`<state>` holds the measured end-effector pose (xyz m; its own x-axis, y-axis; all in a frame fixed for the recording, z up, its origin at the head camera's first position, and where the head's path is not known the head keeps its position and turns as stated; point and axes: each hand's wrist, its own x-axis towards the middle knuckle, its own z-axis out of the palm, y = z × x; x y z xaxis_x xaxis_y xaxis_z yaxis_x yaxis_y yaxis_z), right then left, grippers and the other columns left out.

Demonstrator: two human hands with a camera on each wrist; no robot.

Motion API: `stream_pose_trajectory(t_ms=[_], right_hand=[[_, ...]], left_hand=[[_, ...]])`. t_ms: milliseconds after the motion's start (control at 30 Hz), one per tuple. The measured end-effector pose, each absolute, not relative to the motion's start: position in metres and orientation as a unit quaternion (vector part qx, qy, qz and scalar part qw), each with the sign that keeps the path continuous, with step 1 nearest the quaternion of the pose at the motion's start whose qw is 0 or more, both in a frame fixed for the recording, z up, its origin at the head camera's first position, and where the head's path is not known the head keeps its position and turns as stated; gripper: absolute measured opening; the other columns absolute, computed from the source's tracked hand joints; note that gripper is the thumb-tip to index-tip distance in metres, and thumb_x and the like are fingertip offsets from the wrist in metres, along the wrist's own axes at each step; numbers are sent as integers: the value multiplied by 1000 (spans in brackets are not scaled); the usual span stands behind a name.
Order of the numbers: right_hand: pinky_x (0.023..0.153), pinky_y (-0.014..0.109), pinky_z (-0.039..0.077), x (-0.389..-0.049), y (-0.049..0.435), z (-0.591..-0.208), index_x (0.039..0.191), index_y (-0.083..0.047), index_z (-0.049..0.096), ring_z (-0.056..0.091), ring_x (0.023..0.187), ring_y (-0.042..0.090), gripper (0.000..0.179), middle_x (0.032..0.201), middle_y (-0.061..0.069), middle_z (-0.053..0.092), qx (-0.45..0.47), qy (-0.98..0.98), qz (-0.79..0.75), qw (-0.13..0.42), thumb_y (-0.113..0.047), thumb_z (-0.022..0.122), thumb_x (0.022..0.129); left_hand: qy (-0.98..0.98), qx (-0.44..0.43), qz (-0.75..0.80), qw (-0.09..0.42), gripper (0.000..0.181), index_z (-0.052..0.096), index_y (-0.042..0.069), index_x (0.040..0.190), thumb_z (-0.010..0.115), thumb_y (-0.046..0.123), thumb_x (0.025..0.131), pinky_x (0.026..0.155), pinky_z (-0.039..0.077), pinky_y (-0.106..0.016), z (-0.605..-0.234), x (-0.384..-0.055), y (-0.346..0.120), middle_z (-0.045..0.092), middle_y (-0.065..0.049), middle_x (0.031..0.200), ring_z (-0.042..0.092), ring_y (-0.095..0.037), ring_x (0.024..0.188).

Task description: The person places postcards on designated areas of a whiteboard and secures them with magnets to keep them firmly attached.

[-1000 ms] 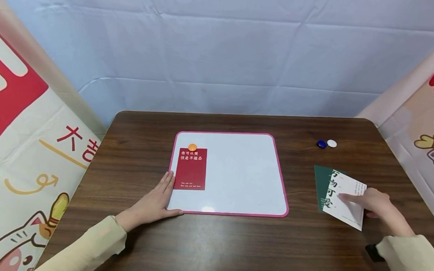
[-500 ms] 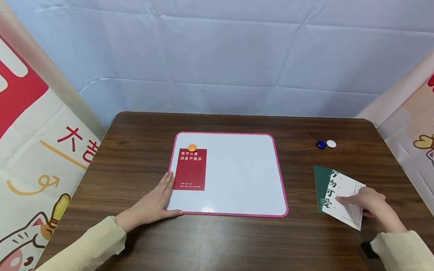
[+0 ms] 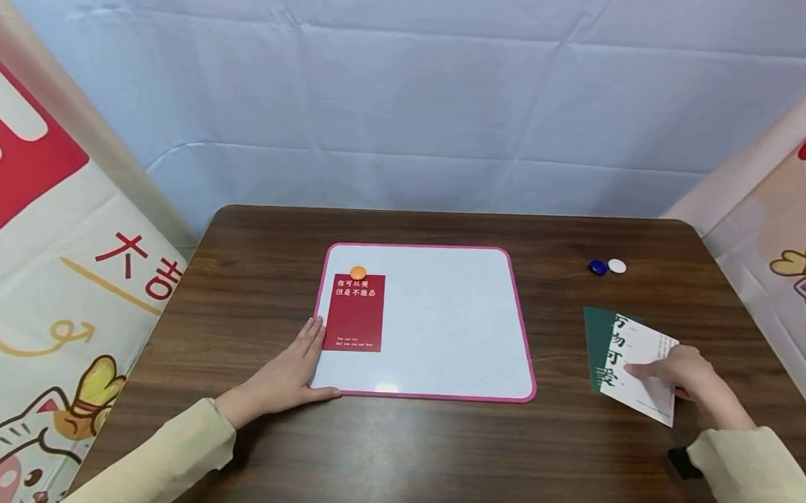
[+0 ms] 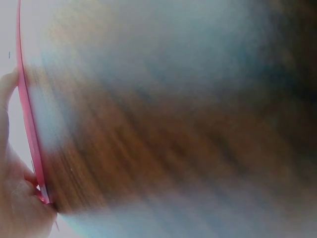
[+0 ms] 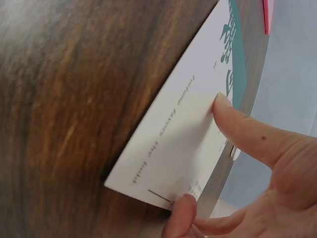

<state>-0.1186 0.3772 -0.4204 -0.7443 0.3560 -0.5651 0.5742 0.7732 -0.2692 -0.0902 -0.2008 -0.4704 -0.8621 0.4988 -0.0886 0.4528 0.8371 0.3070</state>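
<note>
In the head view, a brown wood-grain table (image 3: 434,463) meets a pale blue cloth (image 3: 410,94); the left hand (image 3: 286,374), spread wide, touches the whiteboard (image 3: 454,321)'s lower-left corner, while the right hand (image 3: 691,373) pinches a white card (image 3: 640,395) overlapping a green card (image 3: 596,342). Left wrist: blurred wood grain beside the pink rim (image 4: 28,119). Right wrist: thumb (image 5: 247,134) across the white card's face.

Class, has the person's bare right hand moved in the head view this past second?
Yes: the right hand shifted slightly left, judged against the round, glossy blue disc.
</note>
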Motion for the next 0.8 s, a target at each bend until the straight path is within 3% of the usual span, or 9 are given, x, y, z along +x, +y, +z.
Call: stream_pose_trajectory(t_ms=[233,533,667,800], right_hand=[[60,32,48,-117,372,-417,111,29,28,37,84,40,94,91,34,34,265,909,-212,242,-42,76,69],[69,40,47,-122,377,-418,113,27,31,45,84,37,90,97,33,41,283,900,-240,229,-31,81,65],[69,40,46,-120,379,-419,113,28,28,44,84,38,93,96,33,41,294,896,-240,230,-33,81,65],[79,49,44,-120,380,-419,116,28,27,44,88,41,98,102,36,39,289,897,-234,239,-37,81,65]], left_hand=[[955,249,137,86,108,12,0,145,50,71,73,102,32,-42,-470,-90,-201,9,-14,152,7,-27,139],[955,250,136,85,107,13,0,145,51,71,73,102,33,-42,-470,-90,-200,9,-14,152,7,-28,139],[955,254,132,77,107,14,-1,144,51,70,74,101,34,-41,-472,-90,-201,10,-15,151,7,-28,138],[955,253,129,80,107,14,-1,144,50,71,74,101,34,-42,-471,-90,-201,9,-15,151,7,-28,138]])
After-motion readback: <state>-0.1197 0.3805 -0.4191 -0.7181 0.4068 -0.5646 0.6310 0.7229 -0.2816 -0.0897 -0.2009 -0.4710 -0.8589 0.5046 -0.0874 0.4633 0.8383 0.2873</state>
